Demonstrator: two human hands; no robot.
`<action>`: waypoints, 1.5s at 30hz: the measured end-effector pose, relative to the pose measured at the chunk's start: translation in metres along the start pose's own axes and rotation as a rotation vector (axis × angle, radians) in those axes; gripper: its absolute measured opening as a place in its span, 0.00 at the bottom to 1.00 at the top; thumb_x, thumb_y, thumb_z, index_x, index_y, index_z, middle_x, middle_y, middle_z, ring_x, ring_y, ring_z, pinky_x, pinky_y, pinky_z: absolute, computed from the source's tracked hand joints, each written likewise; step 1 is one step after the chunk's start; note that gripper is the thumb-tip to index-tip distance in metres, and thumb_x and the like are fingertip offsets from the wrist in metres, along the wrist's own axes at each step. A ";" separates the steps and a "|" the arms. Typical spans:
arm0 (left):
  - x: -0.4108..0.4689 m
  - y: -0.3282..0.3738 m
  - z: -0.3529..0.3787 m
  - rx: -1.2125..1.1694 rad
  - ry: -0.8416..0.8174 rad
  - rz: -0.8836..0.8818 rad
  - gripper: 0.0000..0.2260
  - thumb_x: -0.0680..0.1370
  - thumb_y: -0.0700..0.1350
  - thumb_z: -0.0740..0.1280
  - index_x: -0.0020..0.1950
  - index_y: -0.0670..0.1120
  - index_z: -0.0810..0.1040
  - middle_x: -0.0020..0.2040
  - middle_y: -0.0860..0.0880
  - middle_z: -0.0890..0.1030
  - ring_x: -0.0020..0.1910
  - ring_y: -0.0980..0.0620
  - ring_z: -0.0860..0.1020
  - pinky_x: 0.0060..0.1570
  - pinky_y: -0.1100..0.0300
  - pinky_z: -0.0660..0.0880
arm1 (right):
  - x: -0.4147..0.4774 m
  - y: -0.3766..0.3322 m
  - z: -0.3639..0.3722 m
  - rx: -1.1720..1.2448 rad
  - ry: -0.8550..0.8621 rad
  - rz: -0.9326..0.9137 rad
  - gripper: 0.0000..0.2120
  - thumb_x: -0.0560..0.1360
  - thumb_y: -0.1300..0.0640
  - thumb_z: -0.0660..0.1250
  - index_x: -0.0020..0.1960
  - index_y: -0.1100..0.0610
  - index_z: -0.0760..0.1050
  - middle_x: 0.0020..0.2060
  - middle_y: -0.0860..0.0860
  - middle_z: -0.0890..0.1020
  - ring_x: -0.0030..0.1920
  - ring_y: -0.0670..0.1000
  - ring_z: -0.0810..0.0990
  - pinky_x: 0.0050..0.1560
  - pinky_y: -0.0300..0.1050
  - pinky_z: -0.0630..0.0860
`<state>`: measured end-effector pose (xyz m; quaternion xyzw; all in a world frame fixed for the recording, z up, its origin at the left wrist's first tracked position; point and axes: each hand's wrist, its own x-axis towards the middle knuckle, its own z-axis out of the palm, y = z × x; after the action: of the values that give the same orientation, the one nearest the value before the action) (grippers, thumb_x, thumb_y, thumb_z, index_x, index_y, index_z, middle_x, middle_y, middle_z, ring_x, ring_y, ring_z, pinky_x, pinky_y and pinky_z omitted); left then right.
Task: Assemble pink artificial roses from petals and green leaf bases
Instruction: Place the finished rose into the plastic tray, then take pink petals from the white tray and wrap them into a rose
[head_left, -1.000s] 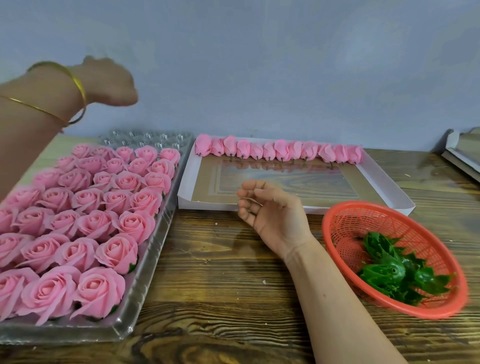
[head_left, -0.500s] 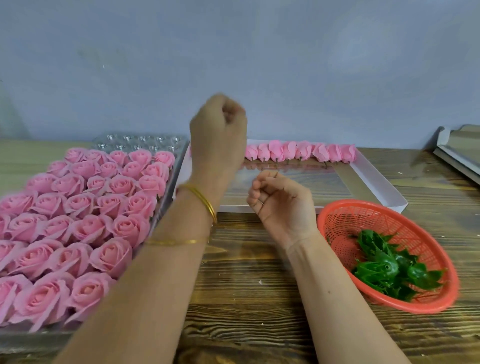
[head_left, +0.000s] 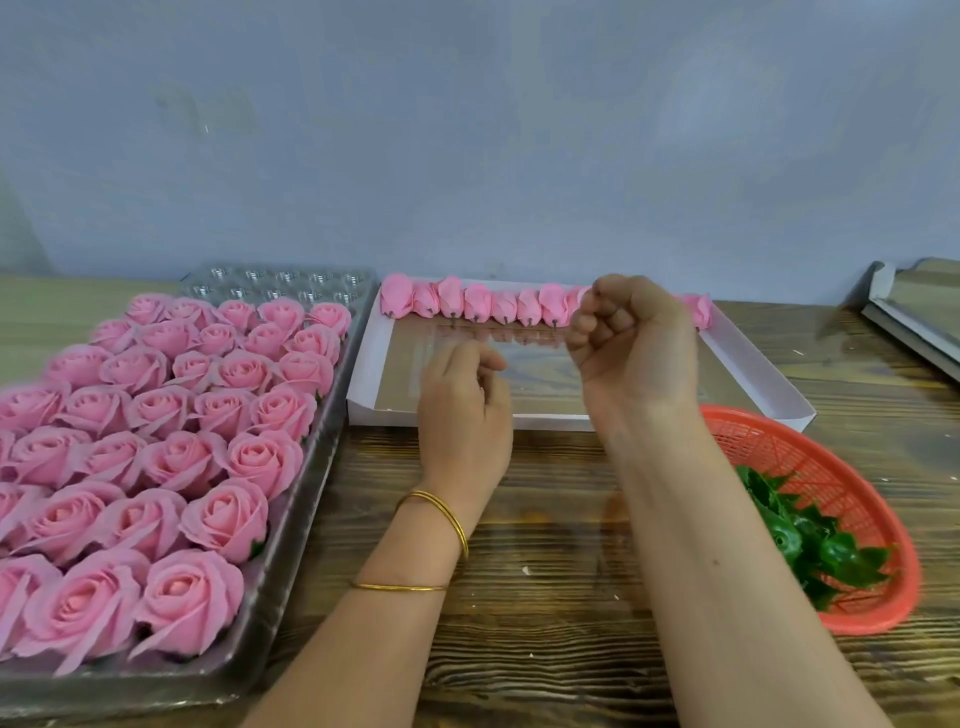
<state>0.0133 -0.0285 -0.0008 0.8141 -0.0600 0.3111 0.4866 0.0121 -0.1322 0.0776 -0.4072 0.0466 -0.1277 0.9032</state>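
While you look down from the head camera, your left hand (head_left: 464, 410) hovers over the near edge of the white cardboard tray (head_left: 748, 358), fingers curled loosely inward with the thumb tucked toward them. Whether anything sits between those fingertips cannot be told; nothing shows there. Two thin gold bangles (head_left: 436, 525) ring that wrist and forearm.

Your right hand (head_left: 631, 345) is raised higher, closed into a loose fist above the far right part of the same tray. It hides part of the row behind it, and no object shows inside the curl, so what it has hold of, if anything, cannot be told.

Along the far wall of the white tray lies a row of pink rose buds (head_left: 478, 303), tips pointing away from you, short dark stubs facing the tray's bare floor. One more bud peeks out to the right of your fist.

On your left, a clear plastic tray (head_left: 306, 488) is packed with finished pink roses (head_left: 228, 415) set upright in rows; its far cells stand unfilled.

On your right, a red plastic basket (head_left: 852, 499) rests on the wooden table (head_left: 545, 519) just beside your right forearm, holding a heap of green leaf bases (head_left: 810, 545).

At the far right edge, a corner of another flat box (head_left: 914, 306) lies on the table.
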 end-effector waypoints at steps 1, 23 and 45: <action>-0.001 -0.001 0.000 0.032 -0.020 0.015 0.09 0.75 0.31 0.63 0.47 0.44 0.77 0.45 0.48 0.77 0.46 0.53 0.74 0.44 0.75 0.66 | 0.003 -0.006 0.003 -0.033 0.023 -0.020 0.13 0.74 0.68 0.61 0.32 0.58 0.71 0.25 0.51 0.72 0.25 0.48 0.68 0.26 0.37 0.67; -0.001 -0.007 0.002 0.181 -0.215 0.004 0.10 0.77 0.35 0.63 0.54 0.45 0.78 0.50 0.55 0.72 0.56 0.56 0.70 0.55 0.69 0.63 | 0.192 -0.074 -0.098 -1.601 0.532 0.033 0.14 0.77 0.67 0.62 0.33 0.62 0.66 0.28 0.56 0.72 0.27 0.53 0.70 0.30 0.44 0.70; 0.001 -0.014 0.007 0.197 -0.240 0.005 0.09 0.78 0.35 0.64 0.51 0.47 0.79 0.48 0.56 0.74 0.52 0.60 0.69 0.49 0.79 0.64 | 0.238 -0.038 -0.146 -1.880 0.385 0.046 0.04 0.74 0.67 0.65 0.49 0.64 0.75 0.21 0.55 0.74 0.45 0.56 0.80 0.30 0.39 0.65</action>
<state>0.0225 -0.0265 -0.0132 0.8892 -0.0888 0.2170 0.3929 0.2068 -0.3260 0.0135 -0.9362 0.2856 -0.0849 0.1862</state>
